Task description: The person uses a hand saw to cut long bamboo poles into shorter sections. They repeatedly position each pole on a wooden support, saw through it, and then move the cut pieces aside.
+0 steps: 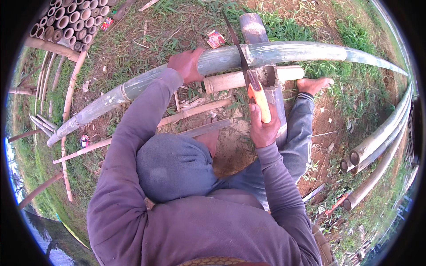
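Note:
A long green bamboo pole (153, 75) lies crosswise in front of me. My left hand (187, 65) is closed over it, left of the blade. In my right hand (265, 123) is the orange handle of a handsaw (258, 98). Its dark blade slants up and away across the pole, beside a pale ring on the bamboo; I cannot tell how deep any cut goes. Beneath the pole runs a wooden post (254, 27) pointing away from me. A short cut bamboo piece (226, 81) lies against that post, just below the pole.
Stacked bamboo tubes (73, 20) fill a rack at the far left. More bamboo poles (377, 142) lie at the right. Bamboo strips (195, 111) rest on the ground near my bent left knee (175, 166). My bare right foot (314, 85) is beside the post.

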